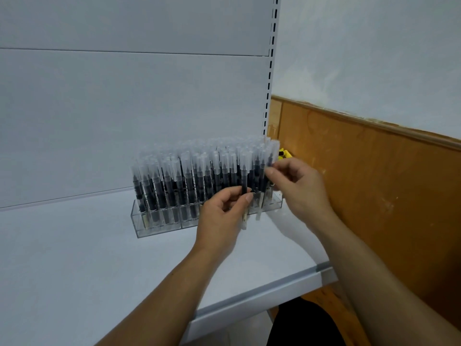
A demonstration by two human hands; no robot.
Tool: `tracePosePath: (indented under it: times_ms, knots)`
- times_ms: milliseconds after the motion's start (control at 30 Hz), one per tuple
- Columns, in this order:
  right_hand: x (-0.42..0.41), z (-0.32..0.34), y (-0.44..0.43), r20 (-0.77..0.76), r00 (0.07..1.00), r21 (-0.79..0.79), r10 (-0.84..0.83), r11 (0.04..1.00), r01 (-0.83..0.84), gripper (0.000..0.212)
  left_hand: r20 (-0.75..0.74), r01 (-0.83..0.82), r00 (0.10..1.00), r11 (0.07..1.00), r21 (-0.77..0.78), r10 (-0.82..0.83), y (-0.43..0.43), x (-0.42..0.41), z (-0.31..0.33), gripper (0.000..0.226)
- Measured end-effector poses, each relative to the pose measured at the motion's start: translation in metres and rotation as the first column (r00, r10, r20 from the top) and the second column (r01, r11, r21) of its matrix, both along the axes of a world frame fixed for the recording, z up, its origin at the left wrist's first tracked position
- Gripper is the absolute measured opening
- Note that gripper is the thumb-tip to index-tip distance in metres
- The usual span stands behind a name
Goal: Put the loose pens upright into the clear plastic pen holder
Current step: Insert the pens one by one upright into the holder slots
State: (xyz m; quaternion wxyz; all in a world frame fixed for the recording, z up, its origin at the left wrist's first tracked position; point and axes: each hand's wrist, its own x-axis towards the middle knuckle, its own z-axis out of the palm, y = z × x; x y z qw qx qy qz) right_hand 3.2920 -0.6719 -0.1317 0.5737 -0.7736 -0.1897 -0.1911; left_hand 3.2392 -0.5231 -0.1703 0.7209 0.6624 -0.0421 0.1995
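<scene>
One pen (pixel 244 182) with a dark body and a clear cap stands straight up, just in front of the right end of the clear pen holder (pixel 159 227). The left hand (pixel 222 216) holds it. The thumb and the bent fingers (pixel 232 196) pinch the pen near its middle, so the cap sticks up above the fingers and the bottom end hangs below them. The holder is full of many pens (pixel 189 181) just like it, all standing up in rows. The right hand (pixel 301 188) is at the right end of the rows. Its fingers are bent, and the tips touch the clear caps there, but I cannot tell if they hold a pen. The holder sits on a white shelf (pixel 74 258). A small yellow thing (pixel 285 154) peeks out behind the pens. A brown wooden wall (pixel 374 183) is on the right.
</scene>
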Motion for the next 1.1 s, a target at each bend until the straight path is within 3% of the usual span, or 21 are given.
tracePosePath:
  times_ms: [100,433,633,867,933,1000,1100]
  knots:
    - [0.012,0.013,-0.007,0.061,0.990,0.074,-0.126,0.990,0.122,0.002,-0.014,-0.007,1.000,1.000,-0.027,0.007,-0.001,-0.001,0.001,0.013]
    - [0.030,0.008,-0.003,0.133,0.975,-0.072,-0.177,0.980,0.188,0.012,-0.018,0.006,1.000,0.998,-0.065,-0.008,-0.003,0.000,0.000,0.022]
    - [0.032,-0.007,-0.004,0.018,0.982,-0.301,-0.188,0.935,0.185,0.010,-0.005,0.013,1.000,1.000,-0.028,-0.014,-0.001,0.000,-0.001,0.024]
    - [0.024,-0.009,-0.005,-0.024,0.979,-0.319,-0.202,0.930,0.183,0.014,-0.004,0.014,1.000,1.000,-0.004,-0.014,-0.002,0.000,-0.002,0.022]
    - [0.016,-0.012,-0.007,0.011,0.974,-0.262,-0.225,0.939,0.220,0.010,0.000,0.006,1.000,0.999,0.033,-0.006,-0.001,-0.001,-0.002,0.021]
    - [0.004,-0.017,-0.007,0.031,0.982,-0.151,-0.186,0.970,0.188,0.007,0.012,-0.016,1.000,0.994,0.104,0.015,-0.001,0.000,-0.002,0.021]
    - [-0.013,-0.020,-0.001,0.003,0.999,-0.106,0.036,0.994,-0.036,0.008,0.050,-0.029,0.999,0.973,0.227,0.018,-0.001,0.000,-0.002,0.018]
